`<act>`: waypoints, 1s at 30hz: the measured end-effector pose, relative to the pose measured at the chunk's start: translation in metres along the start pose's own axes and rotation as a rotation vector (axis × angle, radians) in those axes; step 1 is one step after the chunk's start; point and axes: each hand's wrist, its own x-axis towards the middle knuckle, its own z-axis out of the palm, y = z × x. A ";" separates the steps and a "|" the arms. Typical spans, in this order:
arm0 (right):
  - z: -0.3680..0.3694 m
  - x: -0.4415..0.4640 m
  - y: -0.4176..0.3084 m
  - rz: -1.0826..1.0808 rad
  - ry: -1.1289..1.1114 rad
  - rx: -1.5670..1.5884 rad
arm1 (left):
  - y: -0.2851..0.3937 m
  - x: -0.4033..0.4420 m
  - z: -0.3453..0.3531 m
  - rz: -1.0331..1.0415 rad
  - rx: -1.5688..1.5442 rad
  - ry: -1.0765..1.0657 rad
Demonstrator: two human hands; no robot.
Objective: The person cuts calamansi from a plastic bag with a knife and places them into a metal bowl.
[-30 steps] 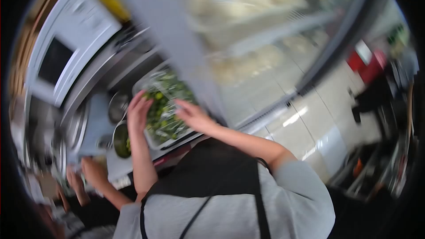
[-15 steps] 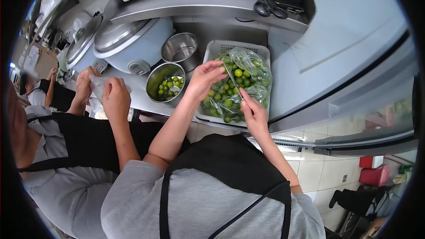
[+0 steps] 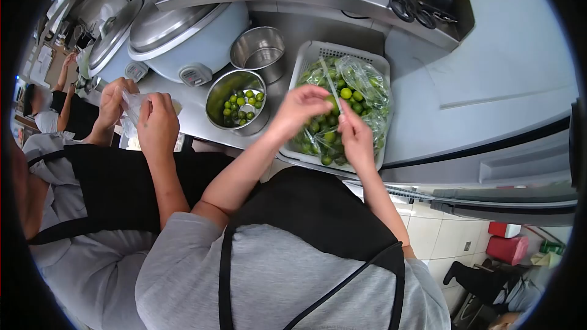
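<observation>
So the right hand had a thin straight strip pinched, long axis slanting toward the far-left corner of the white basket. Limes in there lay just below both hands. Left hand sat nearer the left edge, too blurry to tell its grip.

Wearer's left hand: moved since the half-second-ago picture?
Yes. Against the white perforated plastic basket, the wearer's bare left hand has shifted slightly rightward and toward the basket's near rim.

No legible text, rice cooker label unreadable
</observation>
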 end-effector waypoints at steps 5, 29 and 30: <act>-0.019 -0.006 0.001 0.090 -0.009 0.087 | -0.003 0.004 0.001 0.011 -0.141 -0.013; -0.011 -0.021 -0.008 -0.003 -0.092 -0.075 | 0.004 0.013 -0.025 -0.090 -0.530 0.039; -0.014 -0.025 -0.004 0.032 -0.137 -0.108 | 0.008 0.015 -0.040 -0.046 -0.478 0.042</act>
